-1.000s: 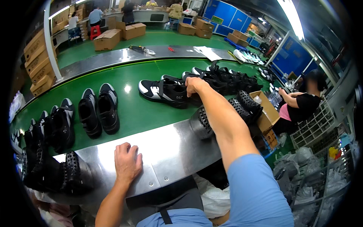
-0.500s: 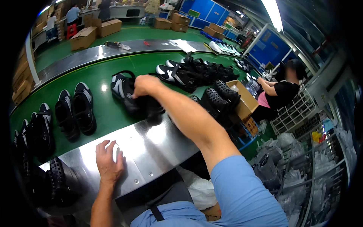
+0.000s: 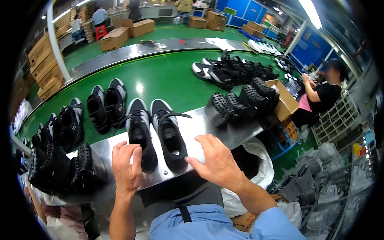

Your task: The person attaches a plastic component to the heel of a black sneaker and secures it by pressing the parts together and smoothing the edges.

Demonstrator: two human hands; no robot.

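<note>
A pair of black-and-grey sneakers stands before me, toes pointing away, heels on the metal ledge [image 3: 200,120]. The left shoe [image 3: 137,114] and the right shoe [image 3: 161,114] both have loose straps over their openings. Beside the left shoe's heel, my left hand [image 3: 127,170] is raised with thumb and fingers apart. My right hand [image 3: 220,162] is open too, its thumb at the right shoe's heel, touching or nearly so. Neither hand grips anything.
More sneakers [image 3: 116,102] line the green belt [image 3: 160,86] at left; a cluster of strapped shoes [image 3: 216,74] lies at far right. Black studded blocks [image 3: 222,108] crowd both ends of the ledge. A co-worker [image 3: 326,88] sits at right beyond an open carton [image 3: 286,100].
The shoe my right hand was over at the belt now stands in a pair before me. My right hand has drawn back toward me and let go. The view has shifted left.
</note>
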